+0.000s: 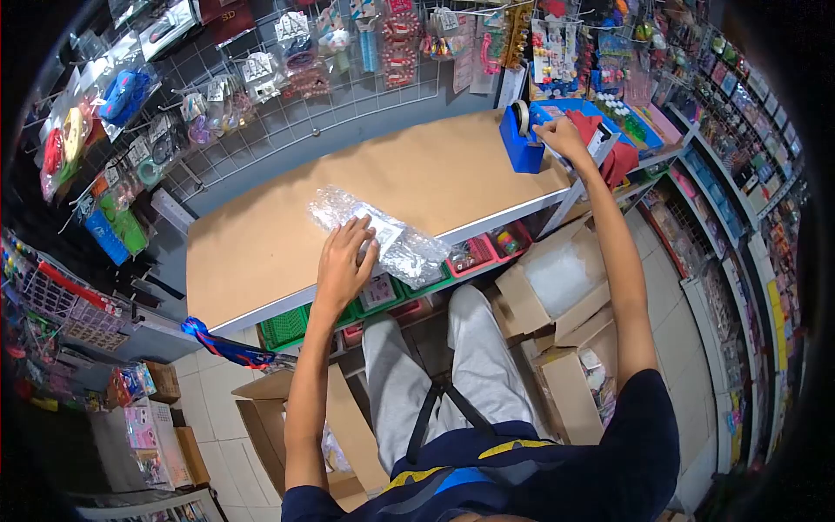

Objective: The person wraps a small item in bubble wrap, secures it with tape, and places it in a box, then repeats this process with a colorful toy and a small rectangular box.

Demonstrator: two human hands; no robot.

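A bundle in clear bubble wrap lies across the front edge of the brown tabletop, its near end hanging over. A white patch shows through the wrap; what is inside cannot be made out. My left hand rests on the bundle with its fingers laid over it and the thumb apart. At the far right of the tabletop stands a blue tape dispenser with a roll of tape. My right hand is at its cutting end, fingers pinched at the tape, though the strip itself barely shows.
Beside the dispenser are a blue tray and red cloth. Green baskets and a pink basket sit under the tabletop. Open cardboard boxes flank my legs. Wire racks with packaged goods line the wall.
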